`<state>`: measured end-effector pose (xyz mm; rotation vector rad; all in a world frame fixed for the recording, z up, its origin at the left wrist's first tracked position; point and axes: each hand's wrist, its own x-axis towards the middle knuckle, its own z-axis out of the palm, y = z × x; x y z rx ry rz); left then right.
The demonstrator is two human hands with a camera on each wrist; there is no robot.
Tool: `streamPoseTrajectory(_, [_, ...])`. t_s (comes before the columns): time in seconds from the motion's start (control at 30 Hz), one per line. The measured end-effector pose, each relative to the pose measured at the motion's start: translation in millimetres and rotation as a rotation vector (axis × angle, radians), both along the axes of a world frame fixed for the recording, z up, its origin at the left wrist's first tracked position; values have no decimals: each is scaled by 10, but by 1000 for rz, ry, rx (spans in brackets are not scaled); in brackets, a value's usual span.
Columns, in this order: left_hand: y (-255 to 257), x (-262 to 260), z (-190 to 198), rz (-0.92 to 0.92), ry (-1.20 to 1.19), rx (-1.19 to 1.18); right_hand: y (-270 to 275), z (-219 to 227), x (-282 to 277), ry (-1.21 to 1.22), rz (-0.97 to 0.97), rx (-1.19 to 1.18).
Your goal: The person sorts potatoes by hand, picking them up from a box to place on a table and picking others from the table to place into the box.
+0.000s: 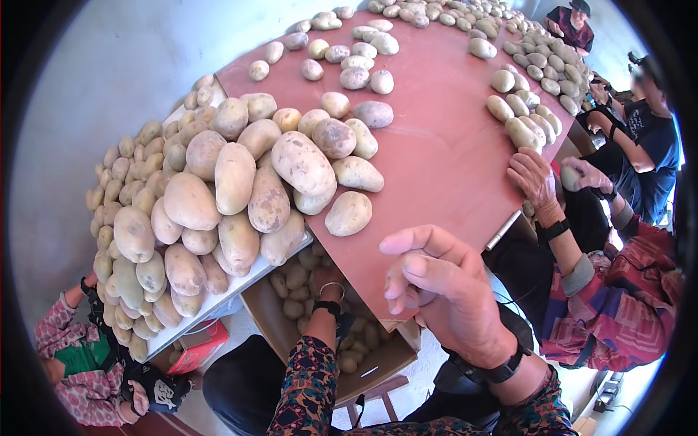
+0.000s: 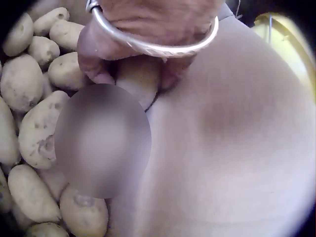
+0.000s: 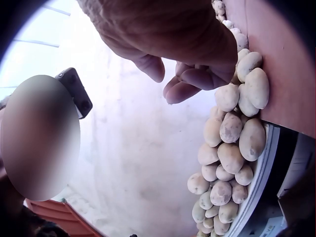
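Observation:
My left hand (image 1: 328, 280) is down inside the cardboard box (image 1: 396, 356) below the table edge, mostly hidden in the head view. In the left wrist view the left hand (image 2: 143, 29) grips a potato (image 2: 138, 79) between thumb and fingers, against the box wall (image 2: 237, 123), with other potatoes (image 2: 22, 83) beside it. Raised above the near edge of the red tabletop (image 1: 429, 138), my right hand (image 1: 454, 294) has loosely bent fingers and holds nothing. The right wrist view shows the right hand (image 3: 173, 39) in the air, apart from the potato pile (image 3: 231, 158).
A large pile of potatoes (image 1: 190, 202) fills the left side, and more lie along the far and right parts of the tabletop. At the right, a person in a patterned shirt (image 1: 618, 305) has a hand on the table edge. A red box (image 1: 200, 349) stands below left.

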<state>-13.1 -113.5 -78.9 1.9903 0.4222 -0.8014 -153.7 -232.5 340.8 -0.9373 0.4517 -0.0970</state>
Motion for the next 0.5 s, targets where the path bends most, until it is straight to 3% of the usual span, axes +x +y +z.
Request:
streamPoseTrajectory(0.3, [256,-200,769,-225,131,-137,65,-82,60,-104,76,-87])
streamPoseTrajectory(0.5, [610,-559,1212,-332,264,-178,-47,-180,131,-158,-78,-210])
